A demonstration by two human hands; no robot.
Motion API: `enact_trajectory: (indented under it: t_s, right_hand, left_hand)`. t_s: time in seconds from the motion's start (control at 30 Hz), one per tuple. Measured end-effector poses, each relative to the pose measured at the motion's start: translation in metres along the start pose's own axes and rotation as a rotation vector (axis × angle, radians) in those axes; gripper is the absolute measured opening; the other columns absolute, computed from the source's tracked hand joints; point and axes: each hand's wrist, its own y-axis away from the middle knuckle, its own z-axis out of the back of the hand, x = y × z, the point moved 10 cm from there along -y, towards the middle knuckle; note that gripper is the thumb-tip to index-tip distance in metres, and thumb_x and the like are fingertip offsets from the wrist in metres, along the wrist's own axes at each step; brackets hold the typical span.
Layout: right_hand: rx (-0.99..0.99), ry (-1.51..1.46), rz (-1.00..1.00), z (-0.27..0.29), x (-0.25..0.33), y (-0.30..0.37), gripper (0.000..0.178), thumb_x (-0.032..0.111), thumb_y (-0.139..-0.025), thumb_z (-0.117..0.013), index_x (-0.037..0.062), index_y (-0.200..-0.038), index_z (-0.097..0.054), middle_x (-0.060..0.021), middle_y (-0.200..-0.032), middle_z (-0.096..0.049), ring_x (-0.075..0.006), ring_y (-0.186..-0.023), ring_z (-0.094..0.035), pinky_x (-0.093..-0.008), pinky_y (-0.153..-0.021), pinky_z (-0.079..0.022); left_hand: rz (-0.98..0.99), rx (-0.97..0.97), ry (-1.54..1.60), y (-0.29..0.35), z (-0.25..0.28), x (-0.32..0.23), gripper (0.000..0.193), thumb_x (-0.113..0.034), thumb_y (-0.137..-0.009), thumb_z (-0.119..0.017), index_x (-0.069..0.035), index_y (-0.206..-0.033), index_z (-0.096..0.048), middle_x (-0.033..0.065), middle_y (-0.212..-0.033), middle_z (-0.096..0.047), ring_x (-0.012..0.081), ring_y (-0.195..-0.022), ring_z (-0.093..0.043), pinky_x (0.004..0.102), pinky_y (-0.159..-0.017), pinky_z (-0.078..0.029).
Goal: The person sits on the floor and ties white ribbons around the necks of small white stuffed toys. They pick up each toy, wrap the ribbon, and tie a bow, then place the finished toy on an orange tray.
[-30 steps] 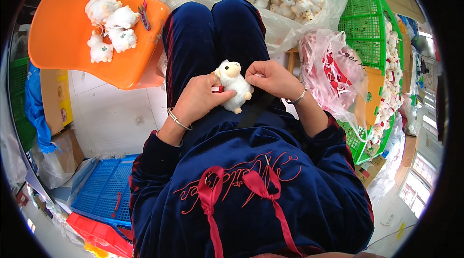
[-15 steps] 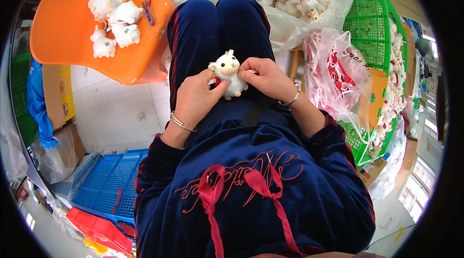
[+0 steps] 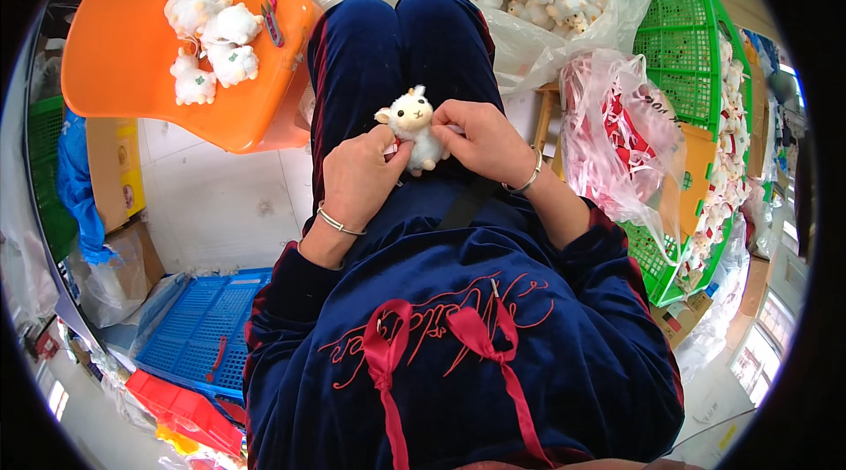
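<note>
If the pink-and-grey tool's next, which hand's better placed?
Left hand, probably. It's nearer the orange chair, where the pink-and-grey tool lies; the right hand would have to reach across. Both are on the white plush toy, though, so the left may need to let go first.

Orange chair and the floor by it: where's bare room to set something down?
Floor between orange chair and blue crate; also the chair's strip below the four plush toys. Crowded: the chair's middle, where toys bunch beside snips.
</note>
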Motion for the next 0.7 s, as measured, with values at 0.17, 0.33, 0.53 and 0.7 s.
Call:
enact_trajectory:
  t_s: [0.17, 0.33, 0.53, 0.7]
  right_hand:
    - [0.133, -0.127, 0.028, -0.011, 0.006, 0.002, 0.012, 0.012, -0.092, -0.065, 0.0004, -0.091, -0.063, -0.0172, -0.08, -0.066, -0.0347, -0.074, -0.066, -0.0404, -0.068, -0.052]
    - [0.026, -0.026, 0.178, -0.004, 0.012, -0.001, 0.009, 0.008, -0.093, -0.067, 0.0006, -0.091, -0.061, -0.0117, -0.082, -0.06, -0.024, -0.074, -0.058, -0.0338, -0.068, -0.048]
    - [0.089, -0.127, 0.189, 0.0, 0.019, 0.002, 0.01, 0.008, -0.09, -0.069, 0.0002, -0.09, -0.062, -0.0128, -0.085, -0.063, -0.0282, -0.079, -0.061, -0.0368, -0.073, -0.05]
    - [0.09, -0.07, 0.141, -0.001, 0.014, 0.0, 0.011, 0.009, -0.091, -0.069, 0.0006, -0.09, -0.063, -0.014, -0.085, -0.064, -0.0305, -0.08, -0.062, -0.0379, -0.074, -0.05]
  left_hand:
    - [-0.082, -0.053, 0.142, -0.001, 0.005, -0.001, 0.025, -0.028, -0.088, -0.075, -0.004, -0.092, -0.066, 0.0147, -0.074, -0.066, 0.0328, -0.068, -0.067, 0.0395, -0.06, -0.05]
    - [-0.102, 0.06, 0.105, -0.01, 0.001, -0.01, 0.027, -0.029, -0.089, -0.074, -0.004, -0.092, -0.065, 0.0155, -0.077, -0.067, 0.034, -0.07, -0.067, 0.0406, -0.062, -0.051]
    - [-0.052, 0.1, 0.034, -0.023, -0.012, -0.009, 0.03, -0.033, -0.089, -0.072, -0.004, -0.091, -0.064, 0.0171, -0.081, -0.07, 0.0358, -0.076, -0.07, 0.0446, -0.065, -0.053]
    - [-0.074, 0.124, -0.005, -0.03, -0.017, -0.012, 0.031, -0.034, -0.088, -0.073, -0.004, -0.092, -0.065, 0.0165, -0.083, -0.071, 0.0354, -0.079, -0.07, 0.0444, -0.068, -0.054]
